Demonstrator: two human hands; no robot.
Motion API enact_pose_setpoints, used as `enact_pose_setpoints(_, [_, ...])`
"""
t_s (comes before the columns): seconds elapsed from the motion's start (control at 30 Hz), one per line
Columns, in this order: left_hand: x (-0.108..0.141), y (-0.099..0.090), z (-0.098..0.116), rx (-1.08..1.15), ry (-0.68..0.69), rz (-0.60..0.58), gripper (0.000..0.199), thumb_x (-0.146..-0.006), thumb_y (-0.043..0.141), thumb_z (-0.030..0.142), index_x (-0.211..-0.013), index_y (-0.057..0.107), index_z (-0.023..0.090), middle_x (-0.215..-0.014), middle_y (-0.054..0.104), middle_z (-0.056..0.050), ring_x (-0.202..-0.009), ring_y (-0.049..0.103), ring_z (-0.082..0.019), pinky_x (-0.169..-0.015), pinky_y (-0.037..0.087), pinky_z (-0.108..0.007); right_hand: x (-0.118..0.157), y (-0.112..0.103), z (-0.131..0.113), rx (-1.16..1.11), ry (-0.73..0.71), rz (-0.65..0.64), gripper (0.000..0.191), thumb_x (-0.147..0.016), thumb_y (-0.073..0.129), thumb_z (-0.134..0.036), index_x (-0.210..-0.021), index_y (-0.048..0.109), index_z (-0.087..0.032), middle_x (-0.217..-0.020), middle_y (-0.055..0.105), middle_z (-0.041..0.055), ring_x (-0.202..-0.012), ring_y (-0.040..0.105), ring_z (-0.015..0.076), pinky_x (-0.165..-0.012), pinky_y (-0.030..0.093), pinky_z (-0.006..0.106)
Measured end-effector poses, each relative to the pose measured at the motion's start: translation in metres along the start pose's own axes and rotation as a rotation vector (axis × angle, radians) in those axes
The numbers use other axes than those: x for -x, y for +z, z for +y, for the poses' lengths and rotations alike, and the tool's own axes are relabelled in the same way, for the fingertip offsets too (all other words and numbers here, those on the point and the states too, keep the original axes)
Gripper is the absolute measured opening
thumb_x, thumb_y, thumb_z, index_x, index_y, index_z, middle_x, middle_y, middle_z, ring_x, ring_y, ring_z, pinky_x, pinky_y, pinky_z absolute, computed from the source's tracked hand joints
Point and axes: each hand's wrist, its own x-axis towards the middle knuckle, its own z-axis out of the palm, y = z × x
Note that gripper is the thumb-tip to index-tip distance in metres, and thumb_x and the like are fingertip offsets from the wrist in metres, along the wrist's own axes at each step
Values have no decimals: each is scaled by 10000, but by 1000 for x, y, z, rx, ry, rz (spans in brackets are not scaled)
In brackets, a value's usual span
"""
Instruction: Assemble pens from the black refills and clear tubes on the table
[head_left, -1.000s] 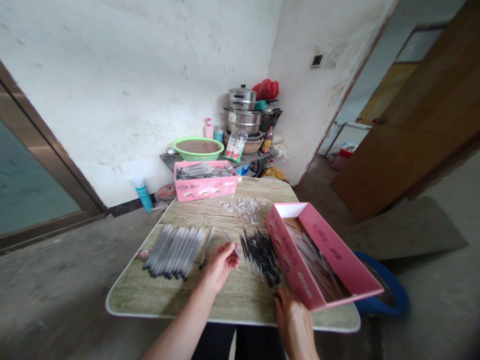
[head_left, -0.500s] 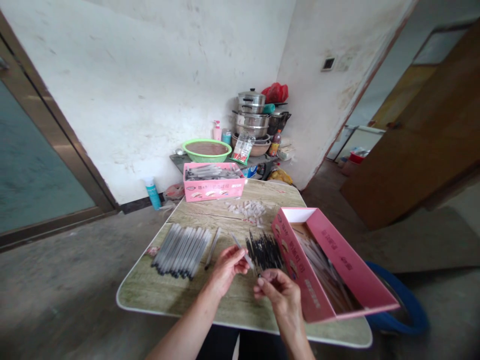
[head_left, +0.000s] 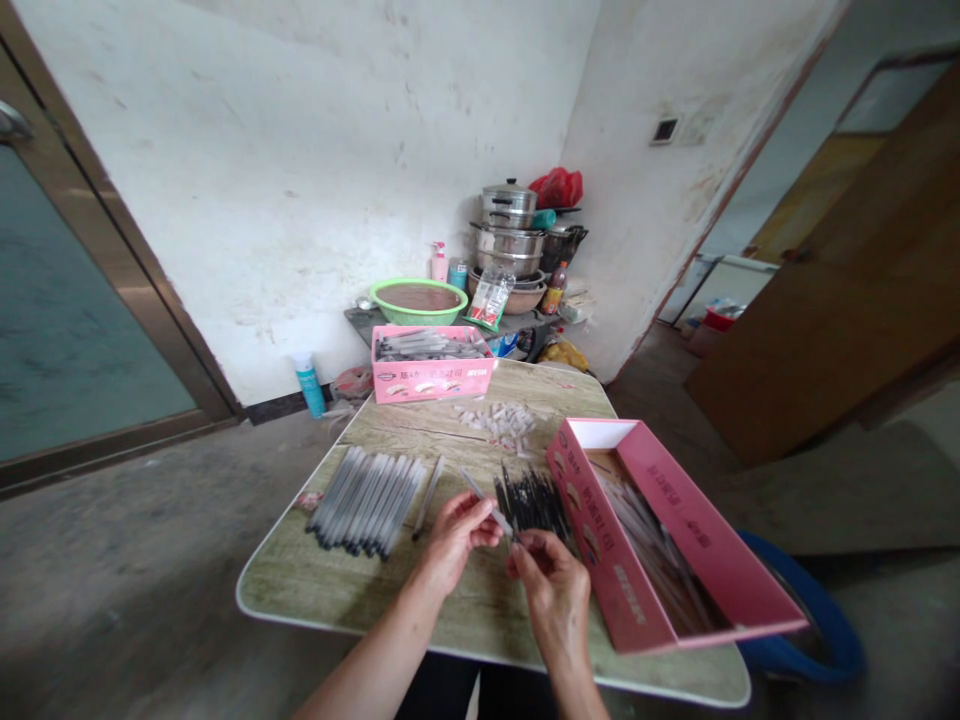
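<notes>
My left hand [head_left: 459, 535] pinches a translucent pen barrel [head_left: 489, 508], which slants down to the right. My right hand [head_left: 551, 572] is closed at the barrel's lower end on a small dark pen part, mostly hidden by the fingers. Just beyond it lies a pile of thin black pen pieces [head_left: 529, 500]. Left of my hands, a row of pens [head_left: 367, 500] with pale barrels and black ends lies side by side, and a single pen [head_left: 427, 498] lies apart from it.
Small whitish pieces [head_left: 504, 424] are scattered mid-table. A pink box [head_left: 433, 384] full of pens stands at the back, and a larger pink box [head_left: 600, 560] with pale barrels sits on the right. Beyond the table [head_left: 300, 590] are a green basin [head_left: 417, 316] and stacked pots [head_left: 510, 240].
My right hand has moved up and left, bringing its fingertips against the barrel's lower end. My left hand keeps its hold on the barrel. The view has shifted slightly.
</notes>
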Motion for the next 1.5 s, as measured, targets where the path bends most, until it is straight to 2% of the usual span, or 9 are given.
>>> enact_pose_setpoints(0.37, [1, 2, -1, -45, 9, 15, 330, -696, 756, 361, -855, 625, 103, -695, 666, -42, -578, 633, -127, -537, 516, -223, -1, 2, 3, 68, -15, 17, 221, -766, 631, -365, -807, 656, -149, -608, 661, 25, -536, 598, 175, -518, 463, 240])
enact_pose_setpoints(0.67, [1, 0, -2, -69, 49, -24, 314, -718, 740, 352, -871, 614, 109, -725, 667, -52, -611, 641, -139, -578, 530, -244, -3, 1, 5, 73, -14, 41, 316, -787, 608, -427, -855, 669, -125, -601, 680, 47, -516, 624, 183, -497, 477, 240])
enact_pose_setpoints(0.83, [2, 1, -1, -79, 64, -43, 298, -736, 727, 346, -882, 614, 112, -739, 676, -57, -629, 646, -145, -597, 535, -254, -4, 1, 3, 112, -10, 10, 349, -821, 563, -453, -865, 667, -123, -609, 683, 57, -512, 633, 187, -481, 470, 235])
enact_pose_setpoints(1.03, [3, 1, 0, -87, 68, -54, 293, -743, 719, 350, -877, 618, 109, -732, 681, -59, -620, 643, -140, -595, 535, -251, -3, -2, -1, 158, -38, -32, 389, -868, 492, -484, -835, 668, -139, -526, 641, 35, -452, 600, 174, -446, 442, 225])
enact_pose_setpoints(1.23, [2, 0, -1, -73, 72, 1, 317, -714, 743, 360, -865, 618, 110, -719, 673, -53, -606, 642, -141, -586, 539, -256, -3, -3, 1, 168, -35, -22, 325, -820, 571, -445, -902, 641, -139, -670, 698, 54, -528, 637, 182, -499, 475, 231])
enact_pose_setpoints(1.5, [2, 1, -2, -84, 76, -18, 291, -736, 728, 343, -873, 612, 114, -722, 677, -51, -600, 641, -137, -593, 542, -258, -3, -6, 8, 337, -124, -39, 323, -882, 471, -424, -889, 639, -148, -573, 638, 17, -498, 602, 171, -499, 431, 231])
